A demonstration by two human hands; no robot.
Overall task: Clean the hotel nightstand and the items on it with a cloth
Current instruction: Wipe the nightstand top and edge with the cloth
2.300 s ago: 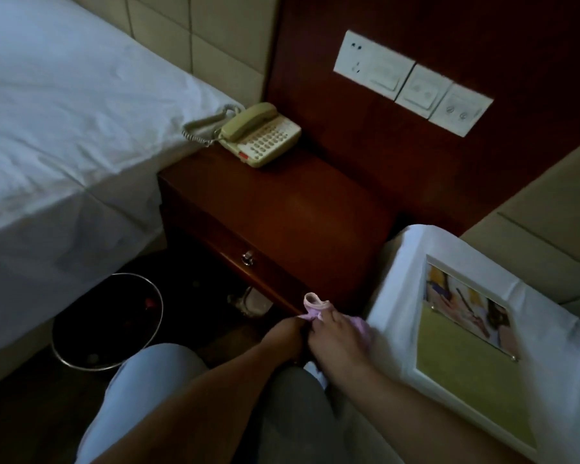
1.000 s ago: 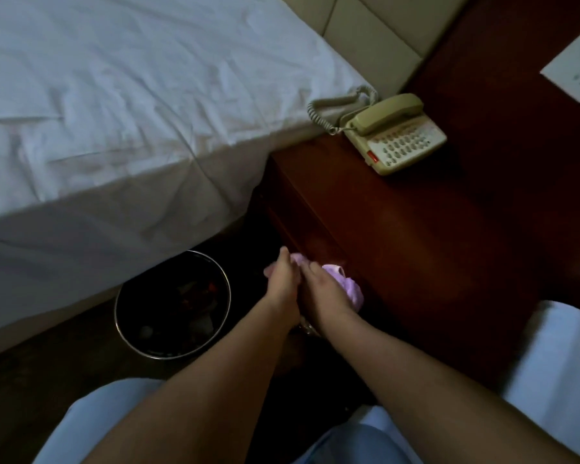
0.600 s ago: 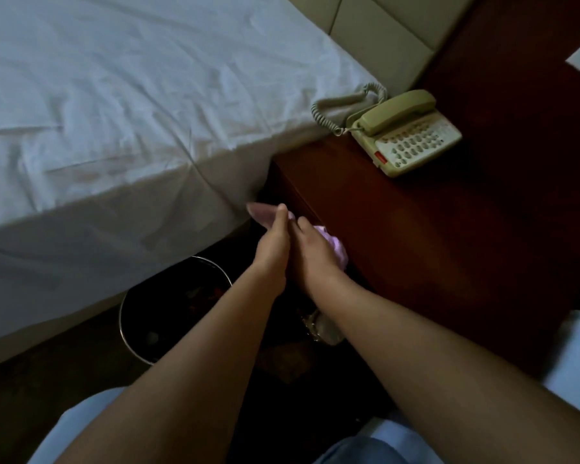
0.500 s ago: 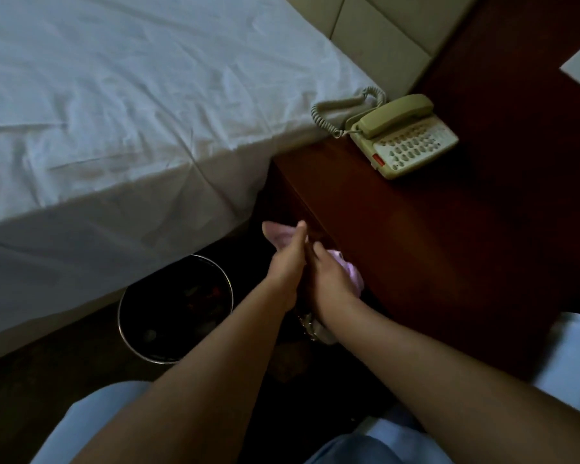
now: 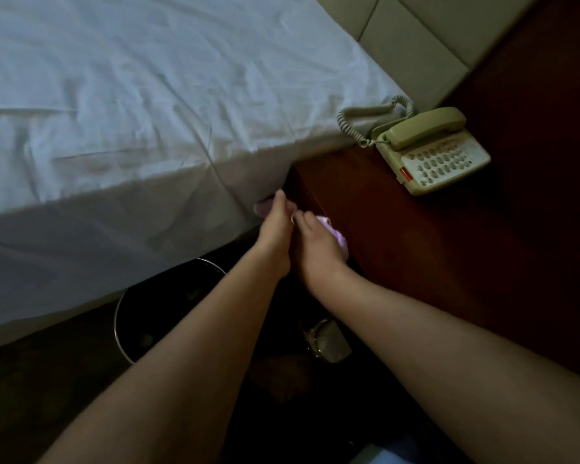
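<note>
A dark red-brown wooden nightstand (image 5: 426,236) fills the right half of the view. A beige corded telephone (image 5: 432,152) sits at its far side. A pink cloth (image 5: 337,237) is pressed against the nightstand's front left corner. My left hand (image 5: 275,236) and my right hand (image 5: 315,252) lie side by side there, both holding the cloth. One end of the cloth pokes out past my left fingertips, another bulges to the right of my right hand.
A bed with a white sheet (image 5: 131,112) borders the nightstand on the left, touching its corner. A round metal-rimmed waste bin (image 5: 141,316) stands on the dark floor below the bed edge. A pale slipper-like object (image 5: 329,339) lies under the nightstand.
Both hands with the cloth have slid along the nightstand's front edge from its right end to the left corner by the bed, rubbing back and forth there.
</note>
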